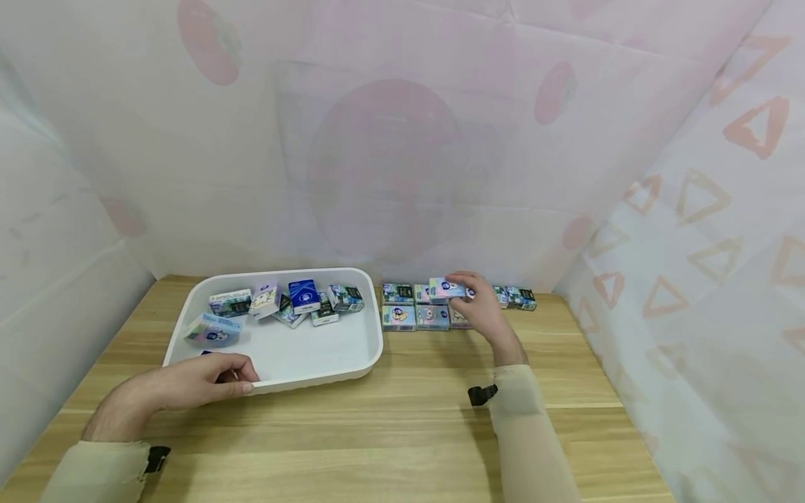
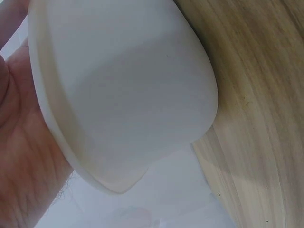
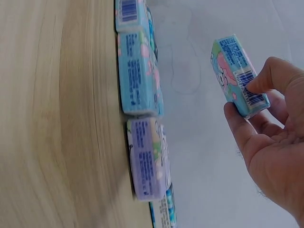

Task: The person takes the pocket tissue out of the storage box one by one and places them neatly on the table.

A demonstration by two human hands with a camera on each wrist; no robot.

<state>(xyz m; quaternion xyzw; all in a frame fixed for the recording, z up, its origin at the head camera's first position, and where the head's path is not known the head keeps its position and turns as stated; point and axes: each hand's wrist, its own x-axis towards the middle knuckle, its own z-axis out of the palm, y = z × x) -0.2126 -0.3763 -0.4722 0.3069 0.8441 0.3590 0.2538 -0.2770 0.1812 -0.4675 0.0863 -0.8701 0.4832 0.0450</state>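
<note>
My right hand (image 1: 483, 307) pinches a light-blue tissue pack (image 3: 240, 76) between thumb and fingers. In the right wrist view the pack is held above the tabletop, its barcode side showing. Below it, two rows of tissue packs (image 1: 399, 318) lie side by side to the right of the white tray (image 1: 302, 381). A purple pack (image 3: 147, 159) shows in the front row; my hand hides part of the rows in the head view. The left hand (image 1: 189, 381) grips the tray's near rim, with its fingers bent over the edge. Several loose packs, among them a dark-blue one (image 1: 305, 297), lie inside the tray.
The wooden table (image 1: 402, 440) backs onto a pale patterned sheet (image 1: 402, 140). Another sheet (image 1: 711, 279) with triangle prints hangs along the right side. Each wrist wears a black strap (image 1: 483, 395).
</note>
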